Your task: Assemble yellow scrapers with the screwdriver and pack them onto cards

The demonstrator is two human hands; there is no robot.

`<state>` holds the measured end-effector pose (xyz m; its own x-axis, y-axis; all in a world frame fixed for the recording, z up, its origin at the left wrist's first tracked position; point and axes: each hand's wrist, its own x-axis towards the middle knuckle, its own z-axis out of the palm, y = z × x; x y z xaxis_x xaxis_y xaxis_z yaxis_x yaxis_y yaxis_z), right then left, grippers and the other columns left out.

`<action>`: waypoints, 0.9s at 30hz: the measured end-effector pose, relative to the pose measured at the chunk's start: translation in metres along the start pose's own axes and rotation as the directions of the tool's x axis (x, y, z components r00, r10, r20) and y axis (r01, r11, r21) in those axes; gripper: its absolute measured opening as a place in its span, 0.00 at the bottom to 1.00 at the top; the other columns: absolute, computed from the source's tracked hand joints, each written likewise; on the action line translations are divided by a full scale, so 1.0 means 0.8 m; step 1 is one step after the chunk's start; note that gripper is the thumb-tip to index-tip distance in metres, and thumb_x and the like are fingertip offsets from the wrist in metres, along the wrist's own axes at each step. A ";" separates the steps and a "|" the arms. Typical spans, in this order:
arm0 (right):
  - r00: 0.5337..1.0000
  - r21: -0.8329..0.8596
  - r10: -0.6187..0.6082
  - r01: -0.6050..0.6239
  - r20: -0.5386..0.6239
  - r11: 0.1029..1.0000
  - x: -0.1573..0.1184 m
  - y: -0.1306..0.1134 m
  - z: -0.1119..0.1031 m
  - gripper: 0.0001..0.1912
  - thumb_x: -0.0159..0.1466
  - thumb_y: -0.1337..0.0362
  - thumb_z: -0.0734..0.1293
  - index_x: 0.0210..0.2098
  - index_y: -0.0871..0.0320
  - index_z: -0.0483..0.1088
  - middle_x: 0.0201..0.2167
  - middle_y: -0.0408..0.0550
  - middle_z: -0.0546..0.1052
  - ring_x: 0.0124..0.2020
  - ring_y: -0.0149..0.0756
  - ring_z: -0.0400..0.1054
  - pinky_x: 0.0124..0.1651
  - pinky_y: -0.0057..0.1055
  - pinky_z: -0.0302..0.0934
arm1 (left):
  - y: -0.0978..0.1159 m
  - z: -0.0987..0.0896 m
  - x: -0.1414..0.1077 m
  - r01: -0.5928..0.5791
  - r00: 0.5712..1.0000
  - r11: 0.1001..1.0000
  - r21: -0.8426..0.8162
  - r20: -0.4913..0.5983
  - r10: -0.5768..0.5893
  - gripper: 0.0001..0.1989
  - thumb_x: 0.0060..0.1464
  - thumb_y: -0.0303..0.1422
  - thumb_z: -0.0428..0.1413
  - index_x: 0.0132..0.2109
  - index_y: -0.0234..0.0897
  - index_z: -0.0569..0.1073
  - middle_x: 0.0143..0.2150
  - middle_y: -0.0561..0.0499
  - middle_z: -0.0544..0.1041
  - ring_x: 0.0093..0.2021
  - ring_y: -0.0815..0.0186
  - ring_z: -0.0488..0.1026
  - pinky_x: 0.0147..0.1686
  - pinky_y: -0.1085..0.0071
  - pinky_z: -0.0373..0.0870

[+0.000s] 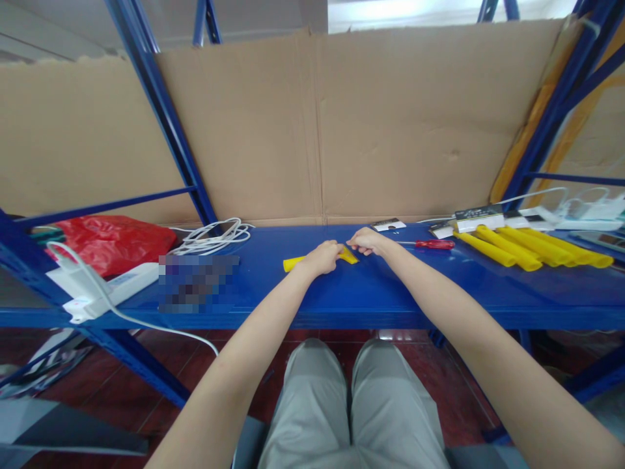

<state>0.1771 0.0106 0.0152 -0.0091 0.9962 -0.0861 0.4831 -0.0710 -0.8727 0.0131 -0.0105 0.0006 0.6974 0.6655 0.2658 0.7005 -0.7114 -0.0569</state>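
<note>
Soft, even light—white glare above the cardboard (415, 124); edges stretched; a pixelated patch (198, 284) at left.

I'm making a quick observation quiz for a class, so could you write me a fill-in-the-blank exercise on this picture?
1. The hand lying over a yellow piece is the person's ____ one.
2. The handle of the screwdriver is coloured ____.
3. The tall sheet standing behind the table is made of ____.
4. The table's surface is coloured ____.

Missing words: left; red; cardboard; blue.
</note>
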 end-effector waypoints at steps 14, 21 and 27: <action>1.000 0.098 0.003 -0.003 0.003 0.995 -0.010 -0.004 -0.022 0.05 0.59 0.69 0.69 0.27 0.61 0.70 0.18 0.42 0.71 0.19 0.25 0.62 0.22 0.22 0.58 | 0.009 -0.008 -0.003 -0.003 0.994 0.999 0.053 -0.107 0.009 0.14 0.59 0.21 0.44 0.46 0.31 0.72 0.45 0.41 0.72 0.47 0.60 0.68 0.49 0.65 0.66; 0.983 0.268 0.003 -0.052 0.182 0.962 -0.004 0.001 -0.026 0.03 0.60 0.68 0.69 0.33 0.63 0.70 0.19 0.45 0.74 0.19 0.29 0.67 0.24 0.24 0.64 | 0.012 -0.005 -0.002 -0.064 0.989 0.994 0.093 -0.128 0.076 0.13 0.60 0.22 0.43 0.46 0.32 0.71 0.46 0.41 0.71 0.49 0.60 0.67 0.51 0.64 0.65; 0.973 0.308 0.035 -0.106 0.227 0.946 -0.011 -0.002 -0.029 0.05 0.63 0.76 0.63 0.33 0.64 0.70 0.20 0.47 0.76 0.20 0.31 0.70 0.25 0.27 0.67 | 0.012 -0.004 -0.003 -0.075 0.990 0.990 0.117 -0.107 0.087 0.12 0.62 0.25 0.43 0.46 0.32 0.70 0.47 0.41 0.72 0.49 0.60 0.67 0.50 0.64 0.65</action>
<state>0.1967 0.0034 0.0288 -0.1909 0.9559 -0.2233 0.1883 -0.1876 -0.9640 0.0178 -0.0199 0.0026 0.7359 0.5729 0.3609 0.6592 -0.7279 -0.1888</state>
